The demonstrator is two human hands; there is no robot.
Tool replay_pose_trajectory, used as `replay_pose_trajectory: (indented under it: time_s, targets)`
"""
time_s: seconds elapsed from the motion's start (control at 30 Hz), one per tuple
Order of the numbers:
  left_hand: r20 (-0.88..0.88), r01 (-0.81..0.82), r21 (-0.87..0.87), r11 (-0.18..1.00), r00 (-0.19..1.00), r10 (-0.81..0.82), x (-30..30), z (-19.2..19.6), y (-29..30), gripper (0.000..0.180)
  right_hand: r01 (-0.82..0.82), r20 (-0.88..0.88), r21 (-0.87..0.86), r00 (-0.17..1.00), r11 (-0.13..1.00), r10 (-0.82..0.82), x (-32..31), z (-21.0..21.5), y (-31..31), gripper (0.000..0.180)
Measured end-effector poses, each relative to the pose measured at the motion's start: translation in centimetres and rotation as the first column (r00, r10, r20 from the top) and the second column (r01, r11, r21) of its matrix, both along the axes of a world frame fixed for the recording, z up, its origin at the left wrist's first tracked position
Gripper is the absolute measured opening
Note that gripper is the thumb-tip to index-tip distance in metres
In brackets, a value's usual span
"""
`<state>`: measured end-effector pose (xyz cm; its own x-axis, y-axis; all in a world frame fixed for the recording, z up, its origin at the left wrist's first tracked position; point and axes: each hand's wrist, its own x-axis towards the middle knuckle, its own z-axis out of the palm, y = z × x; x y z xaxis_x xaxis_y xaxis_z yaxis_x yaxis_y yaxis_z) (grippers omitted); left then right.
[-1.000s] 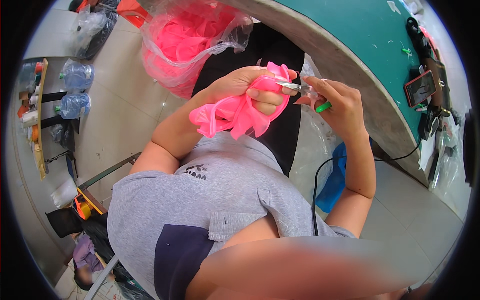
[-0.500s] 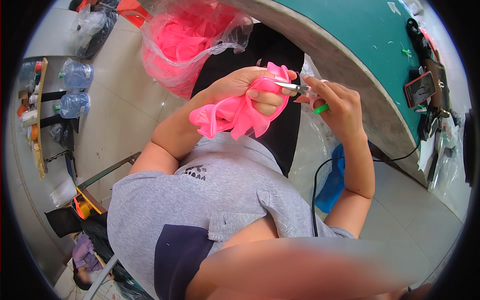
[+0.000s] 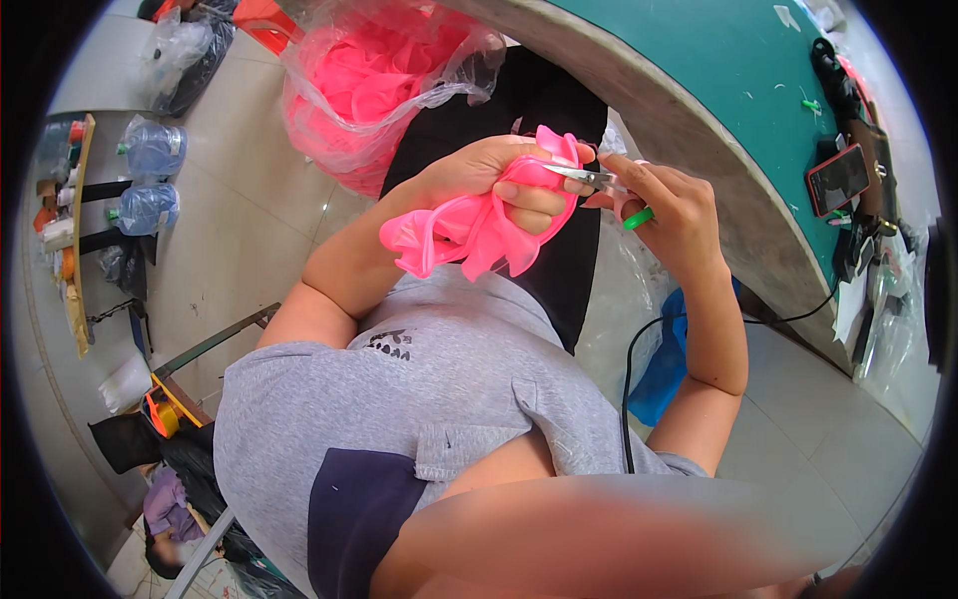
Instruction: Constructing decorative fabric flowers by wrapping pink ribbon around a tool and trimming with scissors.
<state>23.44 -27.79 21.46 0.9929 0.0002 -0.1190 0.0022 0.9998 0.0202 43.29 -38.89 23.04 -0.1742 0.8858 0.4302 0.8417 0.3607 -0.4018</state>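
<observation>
Bunched in my left hand (image 3: 527, 203) is a bright pink piece of fabric (image 3: 464, 232) with wavy edges, its loose folds hanging toward my lap. My right hand (image 3: 671, 205) grips small scissors (image 3: 589, 178), its fingers in the handles, which show pink and green parts. The scissor blades point left and lie against the fabric by my left thumb and fingers. I cannot tell whether the blades are cutting anything.
A clear plastic bag (image 3: 374, 120) full of pink fabric stands beyond my left arm. At the right, a green-topped table (image 3: 718, 90) with a thick curved edge carries a phone (image 3: 838, 182). Blue water jugs (image 3: 150, 210) stand at the left. A black cable (image 3: 649, 324) runs by my right arm.
Both hands stay nearly in place. My right hand and the scissors have shifted very slightly left. The fabric remains held the same way.
</observation>
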Motion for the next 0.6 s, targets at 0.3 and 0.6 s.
replay_pose_trajectory:
  time_s: [0.3,0.6]
  targets:
    - [0.016,0.001,-0.019,1.000,1.000,-0.001,0.06,-0.29,-0.17,0.029,-0.005,-0.001,-0.032,1.000,0.999,0.005,-0.14,0.32,0.09,0.043]
    - [-0.001,0.022,0.003,1.000,1.000,-0.022,0.02,-0.17,-0.19,0.031,-0.019,0.003,-0.051,1.000,0.999,0.019,-0.23,0.73,0.07,0.044]
